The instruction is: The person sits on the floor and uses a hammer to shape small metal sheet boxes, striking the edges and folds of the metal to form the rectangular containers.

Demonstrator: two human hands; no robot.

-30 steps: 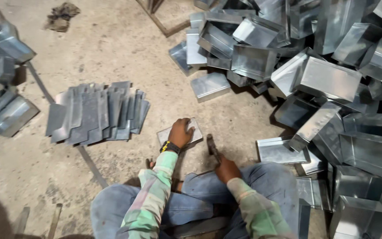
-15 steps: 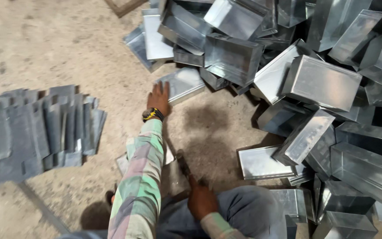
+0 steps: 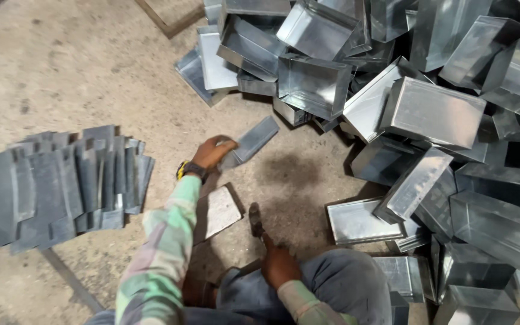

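Note:
My left hand point(image 3: 213, 153) grips one end of a shallow grey sheet-metal tray point(image 3: 251, 141) and holds it tilted just above the ground, in front of the big pile. A yellow and black band sits on that wrist. My right hand point(image 3: 279, 263) rests by my knee and is closed around the handle of a small hammer point(image 3: 256, 219), whose head points away from me. A flat square metal block point(image 3: 218, 211) lies on the ground between my two hands.
A large heap of folded metal boxes and trays point(image 3: 428, 114) fills the right and top. A fanned stack of flat cut metal sheets point(image 3: 61, 183) lies at the left. One shallow tray point(image 3: 359, 219) lies flat by my right knee. The ground is bare concrete.
My left hand left the flat block, reached out to the pile, took a tray and drew it back toward me. My right hand stayed on the hammer.

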